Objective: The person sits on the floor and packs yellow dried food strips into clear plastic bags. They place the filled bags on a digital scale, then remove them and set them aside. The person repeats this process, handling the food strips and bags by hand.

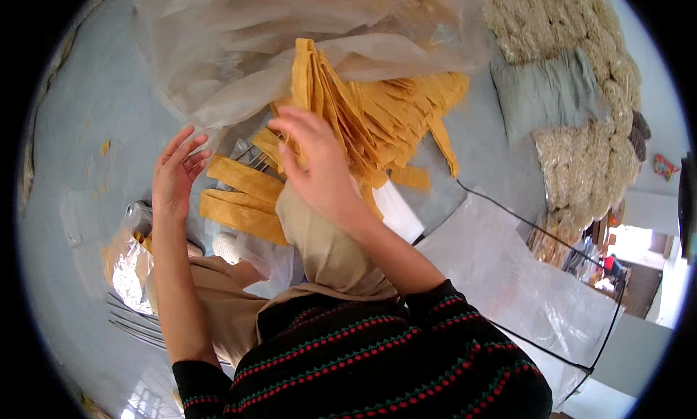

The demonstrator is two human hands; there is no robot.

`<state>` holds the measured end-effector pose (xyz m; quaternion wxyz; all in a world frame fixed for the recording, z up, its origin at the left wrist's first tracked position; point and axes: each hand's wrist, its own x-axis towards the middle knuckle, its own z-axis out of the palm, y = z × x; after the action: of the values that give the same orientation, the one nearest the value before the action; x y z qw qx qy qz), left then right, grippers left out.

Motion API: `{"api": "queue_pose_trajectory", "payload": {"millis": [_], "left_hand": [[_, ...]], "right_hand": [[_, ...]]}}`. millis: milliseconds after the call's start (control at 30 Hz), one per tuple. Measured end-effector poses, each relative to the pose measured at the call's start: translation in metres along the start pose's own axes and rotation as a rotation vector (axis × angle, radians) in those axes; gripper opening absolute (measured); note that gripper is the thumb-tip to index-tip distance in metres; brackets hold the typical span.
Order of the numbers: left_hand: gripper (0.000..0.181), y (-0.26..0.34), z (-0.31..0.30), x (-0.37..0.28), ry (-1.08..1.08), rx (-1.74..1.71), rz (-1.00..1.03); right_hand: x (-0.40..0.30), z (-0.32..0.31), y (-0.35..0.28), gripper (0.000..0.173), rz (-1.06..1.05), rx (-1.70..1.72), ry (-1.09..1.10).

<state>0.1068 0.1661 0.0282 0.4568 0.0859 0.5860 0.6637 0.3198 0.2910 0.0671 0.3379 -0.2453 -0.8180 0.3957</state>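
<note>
My left hand (181, 166) is raised over the grey floor with its fingers apart and nothing in it. Slightly blurred, my right hand (322, 171) hovers by the fanned pile of mustard-yellow fabric-like strips (375, 119), thumb and fingers apart; no held thing shows. A tall folded strip (303, 73) rises just beyond its fingers. Between the hands lie looped yellow strips (239, 212) beside my leg (310, 217) in tan trousers. Thin metal rods (256, 159) show partly beneath the strips. A white slab (396, 209) pokes out under the pile.
Crumpled translucent plastic sheeting (239, 81) spreads beyond the pile. At right, a grey pillow (550, 92) leans on stacked pale fibrous bundles (577, 174) in clear plastic. A black cord (506, 215) crosses a plastic sheet (490, 266). At left lie a plastic bag (130, 266) and dark rods (136, 326).
</note>
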Motion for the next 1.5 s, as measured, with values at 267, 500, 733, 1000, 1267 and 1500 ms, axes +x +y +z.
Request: {"api": "queue_pose_trajectory", "payload": {"millis": [267, 500, 733, 1000, 1267, 1500], "left_hand": [[0.040, -0.020, -0.022, 0.005, 0.023, -0.018, -0.065], [0.039, -0.024, -0.010, 0.014, 0.011, -0.014, -0.094], [0.040, -0.027, -0.021, 0.007, 0.079, 0.031, -0.113], [0.043, -0.026, -0.034, 0.005, 0.090, 0.079, -0.152], [0.046, -0.036, -0.080, 0.017, 0.198, 0.028, -0.206], [0.046, -0.048, -0.107, 0.013, 0.299, 0.033, -0.229]], "right_hand": [[-0.038, 0.010, 0.001, 0.028, -0.048, -0.125, -0.110], [0.028, -0.048, 0.095, 0.028, 0.379, 0.116, -0.205], [-0.125, -0.063, 0.297, 0.023, 0.520, -0.663, -0.223], [-0.292, -0.050, 0.396, 0.027, 1.178, -0.518, 0.278], [-0.344, -0.097, 0.587, 0.048, 1.404, 0.405, 0.811], [-0.325, -0.077, 0.622, 0.025, 1.240, -0.102, 0.179]]}}
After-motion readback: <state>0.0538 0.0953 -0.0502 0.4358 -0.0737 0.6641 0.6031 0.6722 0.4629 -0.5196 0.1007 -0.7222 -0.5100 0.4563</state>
